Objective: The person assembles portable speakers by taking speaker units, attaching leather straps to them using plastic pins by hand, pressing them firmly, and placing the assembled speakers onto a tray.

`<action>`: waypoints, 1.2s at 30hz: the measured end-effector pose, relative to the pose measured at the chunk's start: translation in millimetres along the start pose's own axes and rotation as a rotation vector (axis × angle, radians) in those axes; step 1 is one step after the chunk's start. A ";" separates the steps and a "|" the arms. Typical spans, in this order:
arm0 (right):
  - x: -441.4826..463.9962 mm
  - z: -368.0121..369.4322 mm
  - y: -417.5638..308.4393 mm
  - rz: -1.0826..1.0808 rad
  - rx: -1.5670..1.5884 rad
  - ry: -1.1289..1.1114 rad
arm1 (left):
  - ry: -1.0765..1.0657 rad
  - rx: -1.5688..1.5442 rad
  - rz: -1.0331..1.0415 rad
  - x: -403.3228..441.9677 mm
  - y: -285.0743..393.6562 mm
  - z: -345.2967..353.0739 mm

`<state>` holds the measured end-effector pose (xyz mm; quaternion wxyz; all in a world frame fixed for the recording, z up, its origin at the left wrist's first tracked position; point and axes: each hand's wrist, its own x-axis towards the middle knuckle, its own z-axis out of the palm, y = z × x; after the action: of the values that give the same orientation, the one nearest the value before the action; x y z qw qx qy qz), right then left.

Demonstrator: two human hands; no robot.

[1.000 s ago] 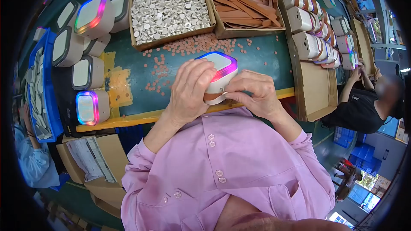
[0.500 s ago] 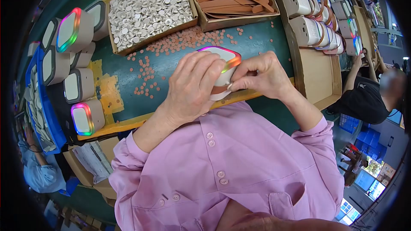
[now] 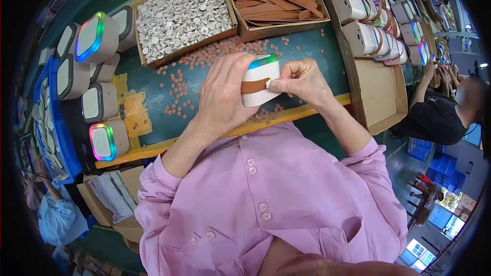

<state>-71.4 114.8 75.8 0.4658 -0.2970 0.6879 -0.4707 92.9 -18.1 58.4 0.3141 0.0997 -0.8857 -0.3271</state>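
My left hand [image 3: 221, 94] is wrapped round a small white box-shaped device [image 3: 254, 100] with a glowing green-blue rim, holding it above the bench's front part. A brown strap [image 3: 252, 87] lies across the side of the device. At the strap's right end, a white stud [image 3: 268, 84] is pinched between the thumb and forefinger of my right hand [image 3: 303, 81]. The stud touches the strap end; whether it sits in a hole I cannot tell. Fingers of my left hand hide the device's left side.
Behind stand a carton of white studs [image 3: 184, 18] and a carton of brown straps [image 3: 276, 0]. Small brown discs [image 3: 215, 51] are scattered on the green bench. More devices [image 3: 97, 38] stand at left; strapped ones [image 3: 365, 38] fill part of a right-hand carton [image 3: 376, 92]. A co-worker [image 3: 434, 112] is at right.
The device has turned in my left hand, so its strapped side now faces me and the glowing face points away. My right hand has shifted slightly left and down, still pinching.
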 end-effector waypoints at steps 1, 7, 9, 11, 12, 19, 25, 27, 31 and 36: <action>0.2 -3.6 7.0 -0.016 -0.016 0.007 | -0.004 -0.048 -0.051 -2.5 -1.1 0.3; -4.7 -13.2 44.3 -0.076 0.308 0.063 | 0.036 -0.158 -0.146 -16.7 -1.3 5.1; -10.5 -8.3 38.6 -0.147 0.312 0.104 | 0.047 -0.156 -0.156 -18.3 -0.1 5.2; -19.0 4.1 14.8 -0.265 0.259 0.163 | 0.082 -0.111 -0.086 -19.1 -0.5 4.4; -22.8 8.2 7.9 -0.253 0.229 0.125 | 0.099 -0.088 -0.053 -19.7 -0.3 4.2; -26.1 13.8 3.1 -0.483 -0.267 0.045 | 0.191 0.014 0.131 -23.6 1.4 7.2; -30.9 16.0 -5.8 -0.648 -0.401 -0.036 | 0.169 0.011 0.210 -25.6 1.5 8.8; -30.7 12.3 -6.7 -0.660 -0.397 -0.090 | 0.131 0.012 0.234 -23.2 5.2 7.2; -33.6 5.0 -11.9 -0.555 -0.410 -0.116 | 0.087 0.017 0.257 -18.7 8.0 8.7; -32.1 -4.7 -24.4 -0.381 -0.460 -0.133 | 0.039 0.048 0.264 -9.5 12.2 9.8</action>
<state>-63.9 134.5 110.5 0.3338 -0.5487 0.6763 -0.3608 94.6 -0.1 55.8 0.3689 -0.0040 -0.8925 -0.2596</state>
